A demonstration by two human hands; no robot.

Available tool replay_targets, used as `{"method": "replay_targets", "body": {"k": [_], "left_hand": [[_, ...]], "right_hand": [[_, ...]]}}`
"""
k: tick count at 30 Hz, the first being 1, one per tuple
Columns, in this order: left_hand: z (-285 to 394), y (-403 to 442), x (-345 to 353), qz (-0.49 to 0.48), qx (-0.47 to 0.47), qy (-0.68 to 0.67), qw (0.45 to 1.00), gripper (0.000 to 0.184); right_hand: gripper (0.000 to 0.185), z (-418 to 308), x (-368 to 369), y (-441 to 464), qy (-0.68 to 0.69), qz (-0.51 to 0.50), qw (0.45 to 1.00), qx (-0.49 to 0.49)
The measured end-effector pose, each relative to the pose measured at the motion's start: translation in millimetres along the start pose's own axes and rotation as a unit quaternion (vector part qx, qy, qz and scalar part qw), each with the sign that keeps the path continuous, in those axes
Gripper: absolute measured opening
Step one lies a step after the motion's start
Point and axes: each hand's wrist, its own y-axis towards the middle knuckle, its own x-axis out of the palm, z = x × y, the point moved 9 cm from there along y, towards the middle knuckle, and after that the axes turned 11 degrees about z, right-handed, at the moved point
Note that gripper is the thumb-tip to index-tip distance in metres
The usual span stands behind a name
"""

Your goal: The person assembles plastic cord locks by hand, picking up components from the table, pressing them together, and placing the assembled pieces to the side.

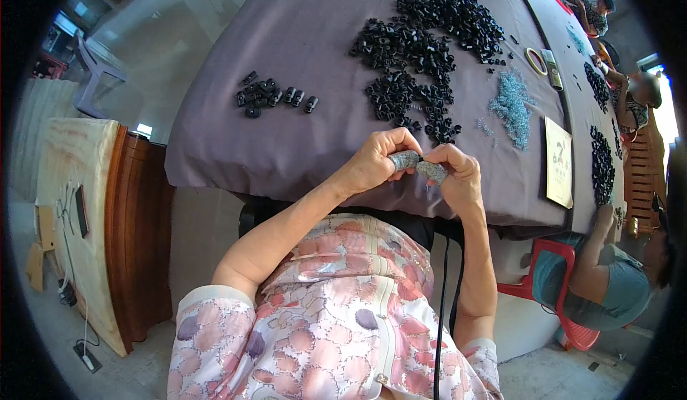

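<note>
My left hand (379, 160) and my right hand (456, 177) meet over the near edge of the cloth-covered table (286, 149). Both are closed in a pinch, fingertips together, with grey wraps on some fingers. Whatever sits between the fingertips is small and mostly hidden. Just beyond them spreads a big heap of small black plastic parts (408, 46). Right of it lies a pile of small bluish metal springs (512, 106). Off to the left, a small group of black barrel-shaped pieces, resembling cord locks (261, 96), lies apart from the heap.
A tape roll (535, 62), a phone-like device (551, 69) and a pale yellow booklet (558, 162) lie on the right side. Further black heaps (602, 164) have people beside them. A red chair (565, 293) stands close right; a stone-topped cabinet (79, 242) stands left.
</note>
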Motion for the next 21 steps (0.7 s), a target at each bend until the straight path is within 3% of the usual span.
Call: {"method": "replay_targets", "body": {"k": [8,14,21], "left_hand": [[2,1,-2,0.008,0.0,-0.042,0.999,0.019],[-1,0,-4,-0.013,-0.015,-0.052,0.998,0.013],[2,-2,-3,-0.004,-0.012,-0.012,1.0,0.013]], "right_hand": [[0.013,-5,6,-2,0.019,-0.01,0.999,-0.036],[0.01,9,7,0,0.112,0.004,0.993,0.046],[0.01,21,10,1,0.178,-0.014,0.982,0.066]]}}
